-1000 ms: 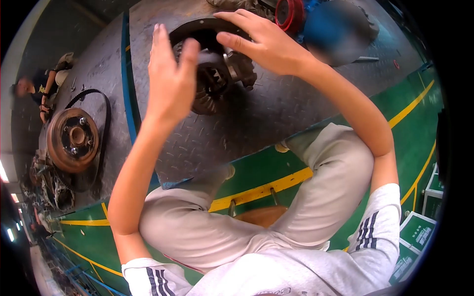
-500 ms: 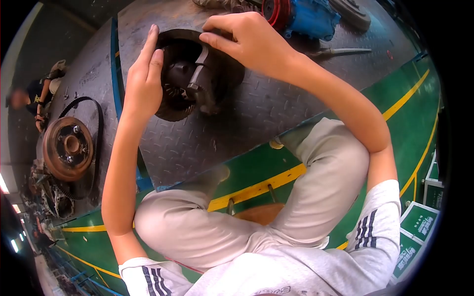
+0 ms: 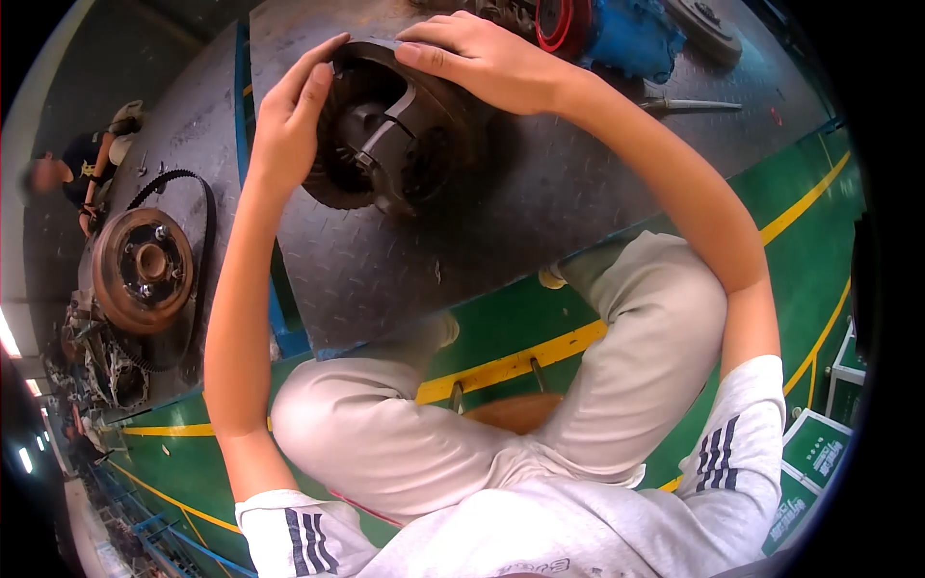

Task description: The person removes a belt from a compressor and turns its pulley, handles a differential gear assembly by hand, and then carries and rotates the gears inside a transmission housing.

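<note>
Observing from beside the worktop (image 3: 356, 279): a dark metal gear assembly (image 3: 390, 135) sits near its left edge, a toothed ring at its left side and a curved housing arm across its front. Left hand (image 3: 289, 125) lies along the left rim, fingers extended; right hand (image 3: 501, 63) arches over the top edge, fingers loosely bent. Neither is clenched; whether they grip or merely rest, I cannot tell.

Risks, my judgement: the rounded part looks heavy and could roll or tip if one side is pushed unevenly or the rim slips in bare fingers. Skin could catch on the teeth or get pinched against the plate. The edge being close, a leftward roll seems the worst case.

Surface: dark tread-patterned metal, scuffed. Near the far side, a blue unit (image 3: 631, 39) with a red ring (image 3: 562, 24); just below it, a slim metal tool (image 3: 699, 104). On the neighbouring worktop, a rusty wheel (image 3: 145, 275) and a toothed belt (image 3: 209, 226).

Room: green floor (image 3: 800, 241), yellow lines, cartons at right (image 3: 819, 453), another person (image 3: 85, 159) at far left.
</note>
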